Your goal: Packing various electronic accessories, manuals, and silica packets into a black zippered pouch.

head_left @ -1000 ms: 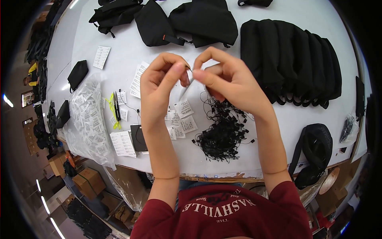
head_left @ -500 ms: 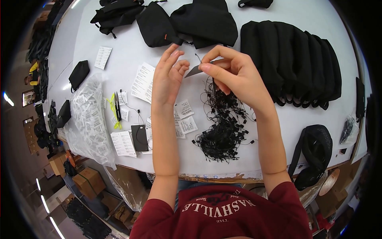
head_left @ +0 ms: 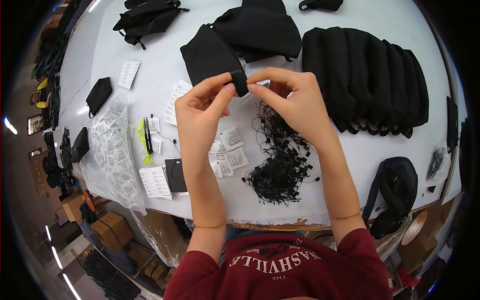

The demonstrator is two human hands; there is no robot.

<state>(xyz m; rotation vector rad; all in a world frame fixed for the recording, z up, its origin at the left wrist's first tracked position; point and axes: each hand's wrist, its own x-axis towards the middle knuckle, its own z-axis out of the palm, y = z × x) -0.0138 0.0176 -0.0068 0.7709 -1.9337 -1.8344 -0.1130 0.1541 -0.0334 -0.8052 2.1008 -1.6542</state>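
My left hand (head_left: 199,111) and my right hand (head_left: 295,101) meet above the white table (head_left: 350,165), both pinching the near corner of a black fabric pouch (head_left: 210,56) that lies on the table. A thin black string runs from my right fingers toward the pouch corner. Just below my hands lies a tangled heap of black string fasteners (head_left: 280,165). Small white paper tags (head_left: 229,150) are scattered beside my left forearm.
A row of stacked black pouches (head_left: 370,75) lies at the right. More black bags (head_left: 150,15) sit at the back. A clear bag of white packets (head_left: 112,150), a label sheet (head_left: 155,181), a black card (head_left: 176,175) and yellow snips (head_left: 144,140) lie left. A black bag (head_left: 395,190) hangs at the front right edge.
My hands moved away from my body to the black pouch and took hold of its corner. The white tag seen between my fingers earlier is no longer visible.
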